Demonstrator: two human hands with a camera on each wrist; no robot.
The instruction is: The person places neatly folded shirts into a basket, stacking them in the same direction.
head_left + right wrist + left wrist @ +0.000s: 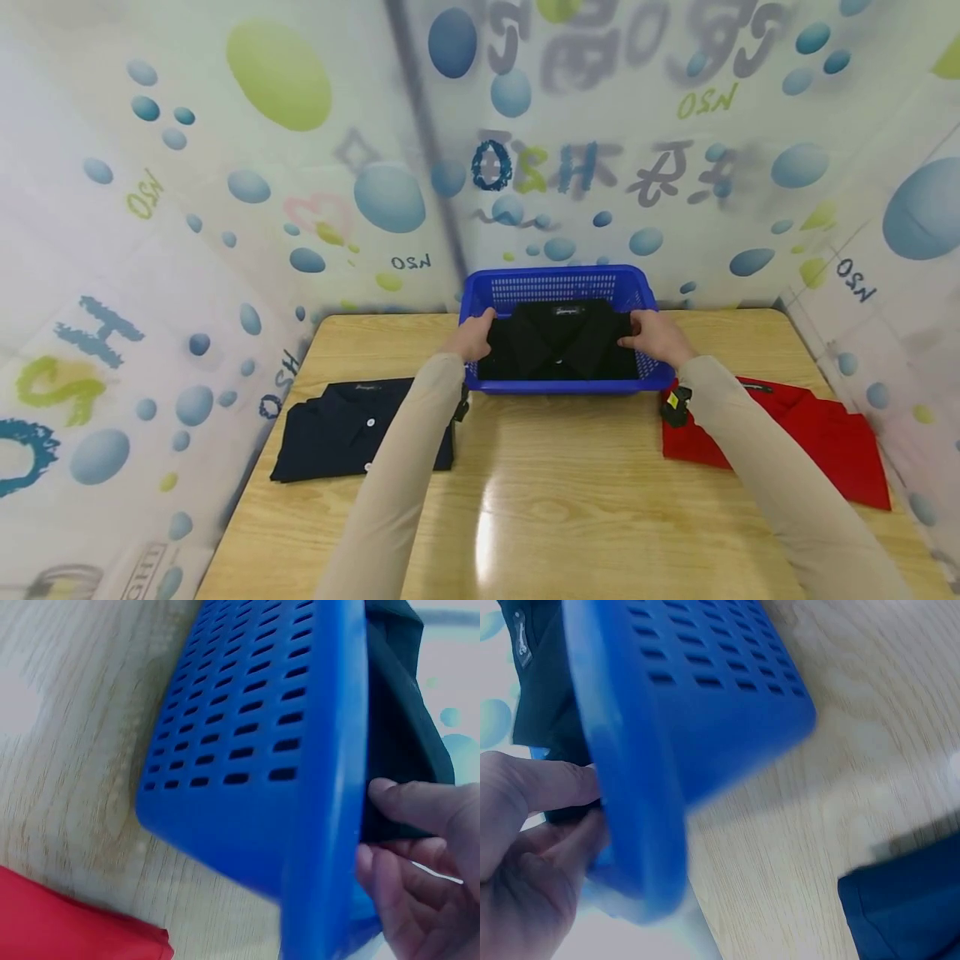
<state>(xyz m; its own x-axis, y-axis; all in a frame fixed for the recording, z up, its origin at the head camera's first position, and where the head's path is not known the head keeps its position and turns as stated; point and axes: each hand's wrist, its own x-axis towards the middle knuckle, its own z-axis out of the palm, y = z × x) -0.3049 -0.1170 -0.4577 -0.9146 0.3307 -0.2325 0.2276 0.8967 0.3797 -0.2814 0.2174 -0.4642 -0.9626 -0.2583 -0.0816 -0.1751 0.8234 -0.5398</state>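
A folded black collared shirt [558,342] lies inside the blue plastic basket [562,387], its collar facing up. At the shirt's left edge my left hand [472,335] pinches the cloth between thumb and fingers, close to the basket rim. My right hand [660,336] pinches the opposite edge. In the left wrist view the thumb of the left hand [532,825] presses on the black cloth just inside the rim. The right wrist view has the right hand [427,847] with its thumb on top of the cloth and fingers beneath.
On the wooden table [555,500], a folded navy shirt [337,433] lies to the left, partly behind the left forearm. A folded red shirt [825,442] lies to the right, partly covered by the right forearm. A patterned wall covering [420,200] stands directly behind the basket.
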